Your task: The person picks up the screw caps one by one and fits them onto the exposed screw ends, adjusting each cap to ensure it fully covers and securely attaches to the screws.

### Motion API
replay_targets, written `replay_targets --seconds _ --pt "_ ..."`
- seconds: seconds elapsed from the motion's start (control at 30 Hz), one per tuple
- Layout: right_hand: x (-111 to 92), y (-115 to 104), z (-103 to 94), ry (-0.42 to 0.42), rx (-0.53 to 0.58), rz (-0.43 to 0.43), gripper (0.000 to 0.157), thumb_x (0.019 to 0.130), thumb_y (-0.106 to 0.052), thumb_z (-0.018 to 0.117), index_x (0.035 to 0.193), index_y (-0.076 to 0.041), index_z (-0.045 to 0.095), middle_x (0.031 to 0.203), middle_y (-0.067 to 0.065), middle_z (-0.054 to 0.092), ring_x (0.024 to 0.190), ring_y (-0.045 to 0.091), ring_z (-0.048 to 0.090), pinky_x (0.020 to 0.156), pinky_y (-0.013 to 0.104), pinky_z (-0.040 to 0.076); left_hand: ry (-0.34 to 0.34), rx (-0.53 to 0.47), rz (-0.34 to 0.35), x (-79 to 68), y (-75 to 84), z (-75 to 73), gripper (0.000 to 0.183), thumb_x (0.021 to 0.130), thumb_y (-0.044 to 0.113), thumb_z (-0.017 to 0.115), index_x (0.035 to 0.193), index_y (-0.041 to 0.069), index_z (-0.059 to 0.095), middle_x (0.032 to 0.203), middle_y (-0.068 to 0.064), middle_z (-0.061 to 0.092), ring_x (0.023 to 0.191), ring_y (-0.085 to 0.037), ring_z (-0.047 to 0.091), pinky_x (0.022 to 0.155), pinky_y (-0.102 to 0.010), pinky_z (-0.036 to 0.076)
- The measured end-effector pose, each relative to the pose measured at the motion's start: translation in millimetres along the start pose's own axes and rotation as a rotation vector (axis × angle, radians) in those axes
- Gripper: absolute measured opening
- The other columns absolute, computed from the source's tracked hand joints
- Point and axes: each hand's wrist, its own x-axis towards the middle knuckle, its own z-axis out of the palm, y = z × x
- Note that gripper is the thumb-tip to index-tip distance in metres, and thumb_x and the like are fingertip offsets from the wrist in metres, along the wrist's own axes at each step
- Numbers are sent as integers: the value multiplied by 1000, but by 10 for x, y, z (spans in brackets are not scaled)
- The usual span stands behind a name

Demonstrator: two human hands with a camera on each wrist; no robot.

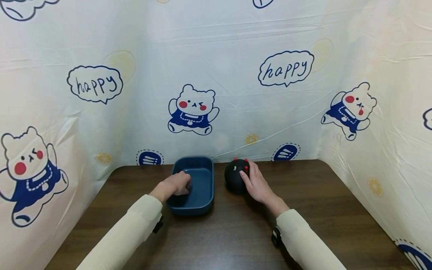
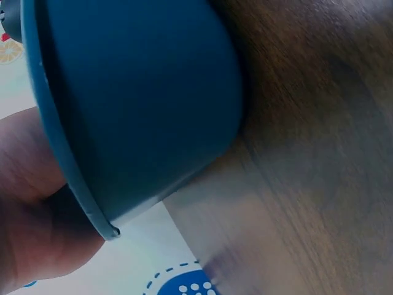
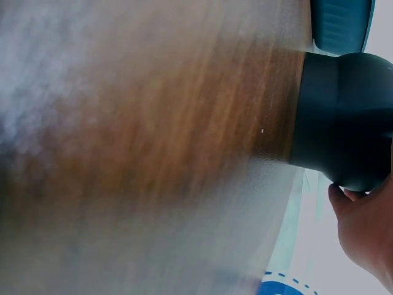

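A dark blue rectangular bin [image 1: 202,183] stands near the table's far edge. Over its left rim reaches my left hand [image 1: 175,184], fingers bent down inside; whatever lies under the fingertips is hidden. In the left wrist view the bin's outer wall [image 2: 141,104] covers most of that hand [image 2: 31,215]. To the bin's right, a black round-topped object [image 1: 234,182] carries several small red balls and a silvery piece on top. My right hand [image 1: 260,184] grips its right side, thumb toward the front. The right wrist view shows its bulging body [image 3: 362,110] on a straight-sided base.
Both things stand on a dark brown wooden table [image 1: 219,240]. Behind it and along both sides hangs a pale curtain [image 1: 233,108] printed with cartoon bears and "happy" bubbles. A narrow strip of tabletop separates the bin from the black object.
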Motion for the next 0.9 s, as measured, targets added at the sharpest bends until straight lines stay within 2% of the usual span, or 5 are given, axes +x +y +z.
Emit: replay_targets --seconds 0.2,0.47,0.63,0.77,0.9 --pt "-20 -10 -8 -1 6 2 68 110 -46 39 159 -2 21 158 24 31 142 39 39 114 60 35 -31 -31 -12 -4 38 -10 11 94 10 72 86 12 64 83 -3 60 75 -18 58 72 -34 51" --pt "-5 -6 -13 -3 -4 1 69 110 -47 38 159 -2 20 159 22 29 144 38 37 115 59 34 -25 -126 21 -5 50 -14 4 93 10 73 94 9 69 88 -3 64 80 -18 60 76 -37 54" --pt "1 -3 -16 -5 -2 9 68 110 -47 38 159 -3 21 159 22 30 143 38 37 115 59 34 5 -232 101 23 47 25 3 94 11 73 93 8 73 85 0 66 78 -15 61 74 -34 54" --pt "-5 -5 -15 -8 4 13 68 110 -47 38 159 -5 20 158 22 30 142 38 37 115 59 34 25 -373 178 40 55 40 5 97 12 69 97 9 74 87 2 68 80 -15 61 76 -33 53" --pt "-10 -14 -19 -10 4 9 67 110 -47 39 159 -5 21 157 22 31 141 37 38 114 59 35 58 -504 233 30 87 14 11 99 11 67 104 6 74 92 0 70 85 -17 62 80 -35 54"
